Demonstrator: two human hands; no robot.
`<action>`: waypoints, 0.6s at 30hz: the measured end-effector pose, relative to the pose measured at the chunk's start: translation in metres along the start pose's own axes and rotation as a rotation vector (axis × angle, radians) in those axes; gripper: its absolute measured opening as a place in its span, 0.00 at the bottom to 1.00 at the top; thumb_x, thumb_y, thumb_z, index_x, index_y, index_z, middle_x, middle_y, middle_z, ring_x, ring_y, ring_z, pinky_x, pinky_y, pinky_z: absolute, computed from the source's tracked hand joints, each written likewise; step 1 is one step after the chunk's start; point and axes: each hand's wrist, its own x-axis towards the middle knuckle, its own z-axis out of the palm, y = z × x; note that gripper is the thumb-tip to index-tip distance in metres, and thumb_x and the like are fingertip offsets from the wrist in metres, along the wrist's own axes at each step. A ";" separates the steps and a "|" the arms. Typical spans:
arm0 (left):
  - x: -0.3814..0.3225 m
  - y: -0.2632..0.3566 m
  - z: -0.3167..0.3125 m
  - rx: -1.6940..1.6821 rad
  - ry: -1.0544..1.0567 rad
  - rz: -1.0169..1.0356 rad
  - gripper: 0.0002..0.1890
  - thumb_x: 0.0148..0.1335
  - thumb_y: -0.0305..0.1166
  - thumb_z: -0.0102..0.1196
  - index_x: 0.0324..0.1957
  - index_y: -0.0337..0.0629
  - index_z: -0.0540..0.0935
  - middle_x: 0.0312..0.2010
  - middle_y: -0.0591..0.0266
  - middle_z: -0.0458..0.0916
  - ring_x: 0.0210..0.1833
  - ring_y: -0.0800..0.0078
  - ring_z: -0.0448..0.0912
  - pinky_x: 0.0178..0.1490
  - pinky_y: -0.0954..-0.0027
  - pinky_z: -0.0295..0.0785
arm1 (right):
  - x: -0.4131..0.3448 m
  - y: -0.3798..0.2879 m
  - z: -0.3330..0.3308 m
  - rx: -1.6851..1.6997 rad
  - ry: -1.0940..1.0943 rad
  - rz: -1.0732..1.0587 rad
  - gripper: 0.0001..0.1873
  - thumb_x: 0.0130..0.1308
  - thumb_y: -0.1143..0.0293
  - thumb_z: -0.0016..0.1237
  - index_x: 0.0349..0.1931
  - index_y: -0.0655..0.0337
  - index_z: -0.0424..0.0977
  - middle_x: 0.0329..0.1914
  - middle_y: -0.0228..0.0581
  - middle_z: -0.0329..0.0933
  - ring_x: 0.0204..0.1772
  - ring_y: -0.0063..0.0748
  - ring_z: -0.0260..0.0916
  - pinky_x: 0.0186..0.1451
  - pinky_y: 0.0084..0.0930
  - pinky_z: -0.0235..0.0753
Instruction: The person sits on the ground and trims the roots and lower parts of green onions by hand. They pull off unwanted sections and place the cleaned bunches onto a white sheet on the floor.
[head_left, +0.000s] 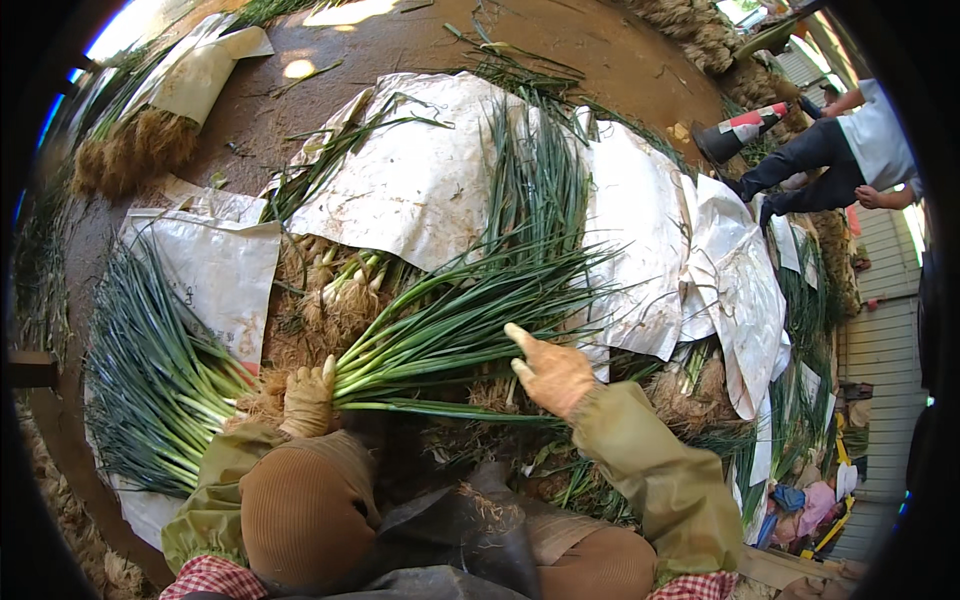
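Observation:
My left hand (307, 401), in a dirty tan glove, grips a bunch of green onions (427, 341) near its white root end. The long green leaves fan out to the right. Just below the leaf tips is my right hand (551, 371), also gloved, its fingers apart and pointing up-left. Nothing shows in its grasp; whether it touches a leaf is unclear. Beside my left wrist, a larger pile of green onions (157, 360) lies on a white woven sack (217, 262), roots toward my hand. More onions with tangled roots (341, 296) sit just beyond the bunch.
White sacks (420, 165) cover further onions ahead, with loose leaves (536, 172) on top. A wrapped bundle (172, 90) lies at far left on wet brown floor (405, 37). At right stand a traffic cone (739, 131) and a person (840, 150). My knees (307, 510) are close below.

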 end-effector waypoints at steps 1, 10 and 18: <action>0.002 0.003 -0.003 -0.001 -0.019 0.013 0.28 0.55 0.30 0.45 0.61 0.40 0.62 0.33 0.59 0.73 0.37 0.63 0.69 0.41 0.61 0.63 | 0.005 0.001 0.008 -0.044 0.046 -0.122 0.23 0.66 0.58 0.37 0.59 0.57 0.62 0.34 0.46 0.75 0.39 0.48 0.73 0.44 0.40 0.72; 0.008 0.007 -0.012 -0.004 -0.105 0.049 0.44 0.43 0.48 0.57 0.62 0.38 0.60 0.37 0.55 0.72 0.40 0.60 0.69 0.44 0.58 0.63 | 0.051 -0.056 0.064 0.649 -0.830 0.144 0.28 0.65 0.45 0.33 0.45 0.64 0.70 0.28 0.40 0.78 0.27 0.31 0.71 0.35 0.29 0.71; 0.002 0.009 -0.020 -0.101 -0.002 0.018 0.38 0.49 0.44 0.54 0.62 0.39 0.61 0.35 0.56 0.72 0.39 0.61 0.68 0.44 0.60 0.62 | 0.038 -0.020 0.095 1.101 -0.495 0.140 0.13 0.64 0.64 0.41 0.34 0.64 0.75 0.22 0.41 0.77 0.20 0.28 0.71 0.27 0.25 0.71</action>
